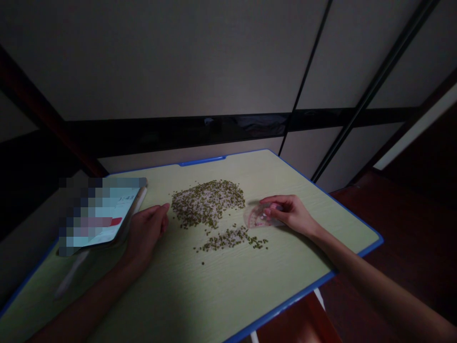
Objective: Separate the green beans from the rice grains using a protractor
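In the head view, my right hand pinches a clear plastic protractor with red markings, held low over the table beside the grains. A large pile of mixed green beans and pale grains lies mid-table. Nearer me is a smaller, strung-out heap of the same mix, just left of and below the protractor. My left hand is closed to the left of the large pile, thumb against the curled fingers; whatever may be inside them is hidden.
The pale green table has a blue rim. On its left stands a tilted tablet with a lit, partly blurred screen, close to my left hand. Grey cabinet panels rise behind the far edge. Dark red floor shows at right.
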Demonstrator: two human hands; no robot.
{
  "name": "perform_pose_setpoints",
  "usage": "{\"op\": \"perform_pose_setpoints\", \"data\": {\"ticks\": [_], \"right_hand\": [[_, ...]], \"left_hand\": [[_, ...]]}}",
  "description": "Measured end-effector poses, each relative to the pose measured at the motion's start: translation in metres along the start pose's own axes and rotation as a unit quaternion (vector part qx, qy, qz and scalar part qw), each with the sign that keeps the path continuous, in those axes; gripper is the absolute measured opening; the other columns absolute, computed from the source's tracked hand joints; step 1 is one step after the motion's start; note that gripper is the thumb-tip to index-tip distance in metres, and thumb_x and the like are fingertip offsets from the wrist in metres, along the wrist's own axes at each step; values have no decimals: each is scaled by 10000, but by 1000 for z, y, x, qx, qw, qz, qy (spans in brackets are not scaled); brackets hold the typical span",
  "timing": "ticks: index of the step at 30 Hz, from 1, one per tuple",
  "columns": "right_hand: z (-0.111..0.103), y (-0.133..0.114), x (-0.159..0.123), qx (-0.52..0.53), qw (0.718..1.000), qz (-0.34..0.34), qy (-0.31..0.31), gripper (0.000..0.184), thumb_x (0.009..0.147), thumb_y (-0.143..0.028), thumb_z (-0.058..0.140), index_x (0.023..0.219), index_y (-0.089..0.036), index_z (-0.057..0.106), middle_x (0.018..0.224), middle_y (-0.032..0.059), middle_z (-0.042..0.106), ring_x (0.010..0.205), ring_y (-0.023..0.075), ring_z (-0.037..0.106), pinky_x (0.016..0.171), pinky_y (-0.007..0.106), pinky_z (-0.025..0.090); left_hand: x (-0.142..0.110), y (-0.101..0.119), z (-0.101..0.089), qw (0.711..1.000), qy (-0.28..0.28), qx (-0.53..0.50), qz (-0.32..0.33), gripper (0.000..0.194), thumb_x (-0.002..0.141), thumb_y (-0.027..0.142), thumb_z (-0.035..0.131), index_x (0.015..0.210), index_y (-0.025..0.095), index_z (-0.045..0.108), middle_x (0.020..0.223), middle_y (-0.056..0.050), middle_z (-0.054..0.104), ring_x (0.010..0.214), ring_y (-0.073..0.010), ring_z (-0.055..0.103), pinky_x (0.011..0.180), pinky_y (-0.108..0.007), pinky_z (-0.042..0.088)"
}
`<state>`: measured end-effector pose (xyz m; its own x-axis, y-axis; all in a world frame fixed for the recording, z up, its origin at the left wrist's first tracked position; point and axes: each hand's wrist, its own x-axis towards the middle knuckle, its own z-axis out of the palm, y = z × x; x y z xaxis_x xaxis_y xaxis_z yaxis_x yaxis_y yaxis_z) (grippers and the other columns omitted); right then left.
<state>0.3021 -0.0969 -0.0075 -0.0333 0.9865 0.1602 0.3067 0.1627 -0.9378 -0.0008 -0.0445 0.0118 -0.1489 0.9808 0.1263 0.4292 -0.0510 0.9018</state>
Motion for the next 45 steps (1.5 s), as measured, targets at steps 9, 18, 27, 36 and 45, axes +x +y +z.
{"op": "perform_pose_setpoints", "data": {"ticks": [9, 18, 27, 36, 45], "right_hand": [[1, 1, 0, -8, 1000, -2, -16, 256, 688, -275, 647, 903, -144, 693, 541, -16, 573, 460, 78, 423, 427, 218, 319], [1, 3, 2, 2, 999, -20, -35, 278, 693, -290, 659, 934, -155, 694, 558, -19, 581, 461, 70, 408, 438, 217, 332], [0, 2, 1, 16, 1000, -4, -13, 234, 674, -266, 662, 881, -167, 710, 570, -6, 617, 476, 90, 475, 442, 222, 364], [-2, 4, 0, -4, 999, -15, -37, 226, 672, -273, 664, 853, -149, 720, 548, -16, 568, 470, 71, 385, 446, 217, 307], [-2, 3, -1, -5, 999, -20, -41, 215, 689, -284, 659, 861, -169, 716, 556, -17, 572, 468, 72, 376, 442, 220, 301]], "left_hand": [[0, -1, -2, 1000, -3, 16, 4, 386, 713, 422, 487, 401, 212, 398, 352, 68, 381, 383, -100, 357, 435, -238, 274], [0, -2, -1, 1000, 0, 5, 10, 382, 701, 422, 501, 399, 212, 399, 356, 66, 383, 388, -101, 352, 438, -242, 273], [-1, 1, -1, 1000, 2, 5, 9, 388, 709, 399, 506, 390, 206, 399, 347, 68, 373, 379, -95, 344, 434, -236, 266], [1, -4, -1, 1000, -1, 7, 14, 397, 714, 425, 504, 399, 208, 398, 352, 71, 378, 380, -96, 347, 431, -235, 275], [0, -1, -1, 1000, 3, 6, 14, 382, 707, 413, 500, 401, 208, 398, 350, 70, 382, 378, -97, 344, 432, -237, 269]]}}
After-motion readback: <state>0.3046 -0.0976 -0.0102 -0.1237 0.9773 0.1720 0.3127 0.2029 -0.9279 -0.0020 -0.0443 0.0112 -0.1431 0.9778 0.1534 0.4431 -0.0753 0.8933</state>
